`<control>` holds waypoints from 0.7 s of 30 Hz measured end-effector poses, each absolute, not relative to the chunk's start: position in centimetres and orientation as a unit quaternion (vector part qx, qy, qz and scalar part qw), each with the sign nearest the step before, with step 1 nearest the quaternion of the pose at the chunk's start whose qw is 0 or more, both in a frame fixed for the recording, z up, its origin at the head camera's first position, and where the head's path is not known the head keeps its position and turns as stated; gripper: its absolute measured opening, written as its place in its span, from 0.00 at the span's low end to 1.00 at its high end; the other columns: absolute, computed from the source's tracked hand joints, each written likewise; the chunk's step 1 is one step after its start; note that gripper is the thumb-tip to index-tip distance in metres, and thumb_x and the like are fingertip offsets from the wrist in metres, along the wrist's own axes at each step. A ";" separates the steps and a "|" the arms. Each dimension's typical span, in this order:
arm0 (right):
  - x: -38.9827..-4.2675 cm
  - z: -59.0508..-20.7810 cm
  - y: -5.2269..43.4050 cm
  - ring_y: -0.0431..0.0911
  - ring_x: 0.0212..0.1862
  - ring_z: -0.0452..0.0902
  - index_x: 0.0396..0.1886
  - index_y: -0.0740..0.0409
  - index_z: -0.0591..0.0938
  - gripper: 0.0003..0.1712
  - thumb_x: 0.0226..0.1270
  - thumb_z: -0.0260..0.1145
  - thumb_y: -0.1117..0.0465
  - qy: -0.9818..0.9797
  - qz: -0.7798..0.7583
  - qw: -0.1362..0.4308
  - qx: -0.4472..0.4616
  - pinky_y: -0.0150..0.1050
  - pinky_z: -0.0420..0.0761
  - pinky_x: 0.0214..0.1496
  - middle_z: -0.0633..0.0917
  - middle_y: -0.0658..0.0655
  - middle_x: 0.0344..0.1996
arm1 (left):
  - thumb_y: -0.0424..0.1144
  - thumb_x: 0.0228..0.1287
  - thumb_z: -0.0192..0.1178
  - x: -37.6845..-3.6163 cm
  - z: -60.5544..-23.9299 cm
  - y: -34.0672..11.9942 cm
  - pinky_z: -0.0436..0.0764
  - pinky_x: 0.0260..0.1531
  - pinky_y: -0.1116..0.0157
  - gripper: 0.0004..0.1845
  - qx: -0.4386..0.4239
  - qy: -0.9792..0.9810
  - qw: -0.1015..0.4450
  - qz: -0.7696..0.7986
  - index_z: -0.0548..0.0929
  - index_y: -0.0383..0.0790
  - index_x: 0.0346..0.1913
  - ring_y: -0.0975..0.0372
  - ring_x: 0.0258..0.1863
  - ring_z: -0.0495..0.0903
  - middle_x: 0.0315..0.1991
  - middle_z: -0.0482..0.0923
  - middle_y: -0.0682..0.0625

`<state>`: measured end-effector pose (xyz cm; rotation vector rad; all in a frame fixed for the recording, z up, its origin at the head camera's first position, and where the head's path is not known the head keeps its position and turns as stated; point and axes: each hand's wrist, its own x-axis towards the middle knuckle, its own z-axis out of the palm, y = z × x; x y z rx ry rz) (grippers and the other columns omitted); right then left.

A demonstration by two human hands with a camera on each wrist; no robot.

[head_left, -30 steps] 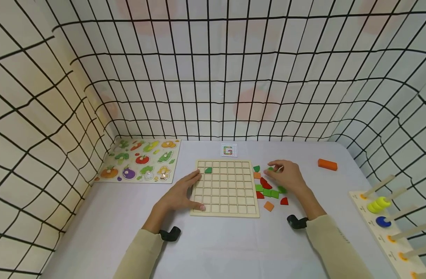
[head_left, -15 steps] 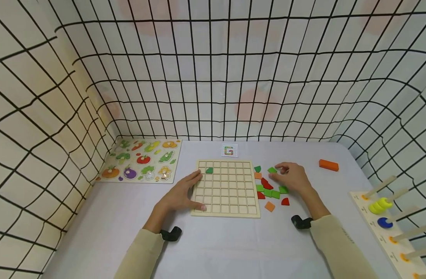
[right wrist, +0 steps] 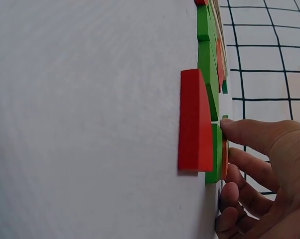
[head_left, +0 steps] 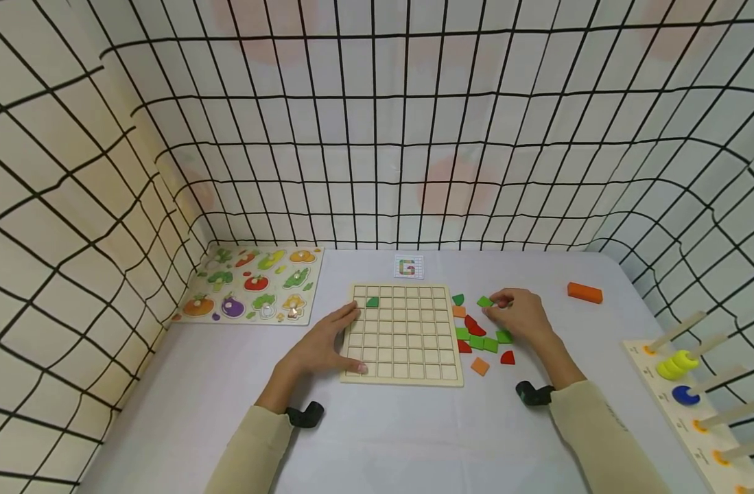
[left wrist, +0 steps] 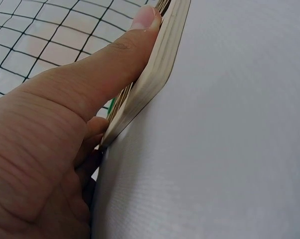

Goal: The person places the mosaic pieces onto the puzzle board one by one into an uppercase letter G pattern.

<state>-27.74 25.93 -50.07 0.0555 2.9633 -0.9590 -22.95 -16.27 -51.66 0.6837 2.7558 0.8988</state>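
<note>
White netting with a black grid walls in a pale grey table (head_left: 414, 439). At far left lies a vegetable puzzle (head_left: 253, 285). The left hand (head_left: 327, 343) rests on the left edge of the wooden grid board (head_left: 404, 333), thumb along its side, fingers straight. One green piece (head_left: 372, 302) sits in the board's top row. Behind the board lies a small card (head_left: 408, 267). Right of the board lie loose red, green and orange pieces (head_left: 478, 339); the right hand (head_left: 521, 315) pinches a green tile (head_left: 484, 301) above them. Farther right lie an orange block (head_left: 584, 293) and a ring-peg toy (head_left: 691, 384).
</note>
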 end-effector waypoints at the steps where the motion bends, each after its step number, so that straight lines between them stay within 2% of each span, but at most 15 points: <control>1: -27.7 -50.1 25.9 0.51 0.45 0.70 0.50 0.57 0.84 0.22 0.62 0.68 0.49 0.951 -0.308 0.013 0.019 0.37 0.70 0.37 0.81 0.59 0.41 | 0.68 0.37 0.73 -22.9 -51.6 -16.3 0.55 0.74 0.50 0.64 0.229 0.921 0.081 0.303 0.53 0.50 0.77 0.57 0.78 0.45 0.79 0.43 0.58; 11: -27.6 -50.0 26.3 0.54 0.47 0.71 0.51 0.58 0.84 0.21 0.64 0.67 0.51 0.951 -0.311 0.002 0.010 0.41 0.72 0.41 0.81 0.61 0.45 | 0.67 0.38 0.74 -22.9 -51.6 -16.2 0.55 0.74 0.49 0.64 0.230 0.919 0.083 0.309 0.54 0.50 0.77 0.57 0.78 0.46 0.79 0.44 0.58; 21: -27.6 -49.2 25.7 0.50 0.41 0.70 0.52 0.55 0.84 0.20 0.65 0.67 0.51 0.950 -0.312 -0.023 -0.003 0.36 0.71 0.34 0.82 0.58 0.41 | 0.68 0.38 0.74 -22.8 -51.6 -16.2 0.56 0.73 0.48 0.64 0.231 0.920 0.076 0.308 0.54 0.48 0.77 0.55 0.78 0.46 0.79 0.45 0.56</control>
